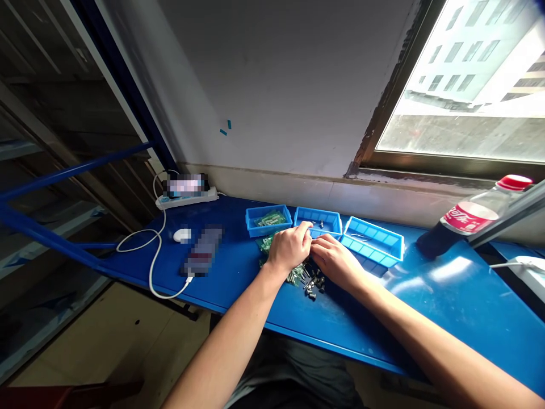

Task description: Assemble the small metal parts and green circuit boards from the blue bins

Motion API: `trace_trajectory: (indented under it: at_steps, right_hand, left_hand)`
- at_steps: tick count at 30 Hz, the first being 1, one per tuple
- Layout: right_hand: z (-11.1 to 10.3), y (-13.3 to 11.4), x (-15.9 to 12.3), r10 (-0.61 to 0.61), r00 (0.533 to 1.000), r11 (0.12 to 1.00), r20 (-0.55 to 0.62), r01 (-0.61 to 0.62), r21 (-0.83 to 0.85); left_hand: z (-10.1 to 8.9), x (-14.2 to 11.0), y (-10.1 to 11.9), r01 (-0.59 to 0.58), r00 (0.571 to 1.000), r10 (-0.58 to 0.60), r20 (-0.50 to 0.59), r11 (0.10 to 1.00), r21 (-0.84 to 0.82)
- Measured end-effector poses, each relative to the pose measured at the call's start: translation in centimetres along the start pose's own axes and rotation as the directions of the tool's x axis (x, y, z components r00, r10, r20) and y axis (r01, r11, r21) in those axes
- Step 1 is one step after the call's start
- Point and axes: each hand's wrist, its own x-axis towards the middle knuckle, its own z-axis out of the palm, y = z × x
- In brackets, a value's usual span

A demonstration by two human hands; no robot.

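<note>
My left hand (290, 248) and my right hand (335, 258) meet over the blue table, fingers closed together just in front of the middle blue bin (318, 215). Whatever they pinch is hidden behind the fingers. Under and beside my left hand lies a pile of green-and-silver small parts (296, 276), partly covered. Several dark metal fasteners (313, 295) are scattered on the table below my hands. A few small pieces sit in the middle bin. The left blue bin (255, 232) holds green parts, and the right blue bin (394, 249) contains a few thin pieces.
A cola bottle (470, 218) leans at the right near the window. On the left are a phone (202, 250) on a white cable, a white earbud case (182, 235) and a power strip (189, 197). A blue metal frame (80, 170) borders the table's left side.
</note>
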Motion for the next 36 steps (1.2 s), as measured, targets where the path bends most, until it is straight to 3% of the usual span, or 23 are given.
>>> trace_trajectory:
  at_steps: [13, 18, 26, 31, 36]
  right_hand:
    - [0.4, 0.0, -0.3, 0.064, 0.998, 0.998, -0.023, -0.064, -0.010]
    - [0.0, -0.2, -0.5, 0.118, 0.986, 0.992, -0.120, -0.112, 0.060]
    - [-0.6, 0.1, -1.6, 0.386, 0.873, 0.899, -0.298, -0.283, 0.334]
    - [-0.8, -0.1, -1.8, 0.512, 0.804, 0.774, -0.303, -0.278, 0.569]
    - [-0.9, -0.2, -2.0, 0.558, 0.781, 0.735, -0.281, -0.307, 0.605]
  left_hand:
    - [-0.4, 0.0, 0.3, 0.023, 1.000, -0.023, 0.013, 1.000, 0.013]
    - [-0.5, 0.1, 0.5, 0.020, 1.000, -0.020, 0.024, 1.000, -0.009]
    - [-0.5, 0.1, 0.7, -0.069, 0.993, 0.083, 0.084, 0.985, -0.160]
    - [0.4, 0.4, 0.7, -0.236, 0.967, 0.255, -0.002, 0.893, -0.384]
    - [1.1, 0.5, 0.7, -0.261, 0.961, 0.273, -0.037, 0.859, -0.441]
